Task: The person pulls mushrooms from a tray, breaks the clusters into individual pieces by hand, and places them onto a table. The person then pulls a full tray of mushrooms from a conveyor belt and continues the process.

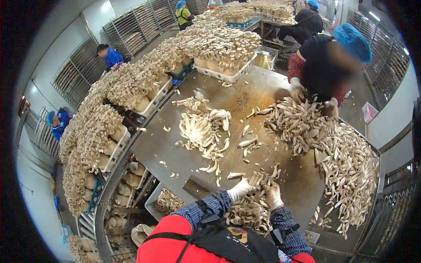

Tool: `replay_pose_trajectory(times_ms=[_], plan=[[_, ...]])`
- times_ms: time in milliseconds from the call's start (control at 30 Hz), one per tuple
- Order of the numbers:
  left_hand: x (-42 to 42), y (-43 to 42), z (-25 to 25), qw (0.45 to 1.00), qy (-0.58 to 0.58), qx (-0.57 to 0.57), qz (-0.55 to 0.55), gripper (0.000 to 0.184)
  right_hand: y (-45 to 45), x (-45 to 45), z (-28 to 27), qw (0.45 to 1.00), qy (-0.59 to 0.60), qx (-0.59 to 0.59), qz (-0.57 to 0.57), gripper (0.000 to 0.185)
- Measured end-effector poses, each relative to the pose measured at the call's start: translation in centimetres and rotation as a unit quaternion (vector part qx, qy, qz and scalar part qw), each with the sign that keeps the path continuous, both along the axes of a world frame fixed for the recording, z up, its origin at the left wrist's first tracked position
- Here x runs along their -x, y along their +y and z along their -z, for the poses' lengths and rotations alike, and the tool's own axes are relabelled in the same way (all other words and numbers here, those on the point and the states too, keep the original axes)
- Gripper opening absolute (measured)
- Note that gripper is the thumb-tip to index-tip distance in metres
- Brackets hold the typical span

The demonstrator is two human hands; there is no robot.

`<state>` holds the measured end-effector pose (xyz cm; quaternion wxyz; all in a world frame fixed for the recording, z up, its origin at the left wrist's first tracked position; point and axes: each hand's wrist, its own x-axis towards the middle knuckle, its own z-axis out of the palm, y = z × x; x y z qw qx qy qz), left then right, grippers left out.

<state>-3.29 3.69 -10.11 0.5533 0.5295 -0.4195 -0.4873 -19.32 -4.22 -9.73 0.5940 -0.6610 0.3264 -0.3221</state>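
- Holding a clump (258, 179) of mushrooms between them, the gloved left hand (242, 189) and right hand (272, 193) are curling their fingers in from either side; which fingertips are pinching it, I cannot tell.
- Loose mushrooms (249, 213) are lying heaped just below the grip, toward the body.
- A dark block (196, 187) is sitting on the table (160, 140), near the left hand on its outer side.
- Farther out that way, a bin (151, 200) is holding more mushrooms.
- Ahead of the grip and to its left, a bunch (199, 129) is lying, stray pieces dotting the space between.
- Ahead and right, a co-worker (320, 65) in a blue cap is leaning over a pile (296, 125), which is running into a heap (348, 175) right of the grip.
- Well left, a white crate (117, 153) is carrying uncut clusters.
- Below the grip, a black apron (215, 243) is showing an orange mark (238, 234), its lettering being too small to read.
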Motion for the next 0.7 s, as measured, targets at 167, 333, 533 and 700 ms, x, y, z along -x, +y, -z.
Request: replay_pose_trajectory(times_ms=[167, 333, 533, 700], plan=[[-2.0, 0.8, -6.1, 0.920, 0.305, -0.238, -0.058, 0.037, -1.1, 1.4, 0.1, 0.940, -0.103, -0.324, 0.017, 0.014], [-1.1, 0.5, -3.1, 0.977, 0.058, -0.168, 0.115, 0.033, 0.4, -0.1, -3.5, 0.972, -0.122, -0.199, 0.000, 0.009], [-0.8, 0.2, -0.4, 0.989, -0.098, -0.069, 0.086, 0.034, 0.3, -0.3, 1.2, 0.975, -0.091, -0.198, 0.044, 0.013], [-2.4, -0.2, -2.1, 0.952, 0.150, -0.265, -0.026, 0.026, -1.0, 1.1, 1.4, 0.914, -0.060, -0.388, 0.104, 0.018]])
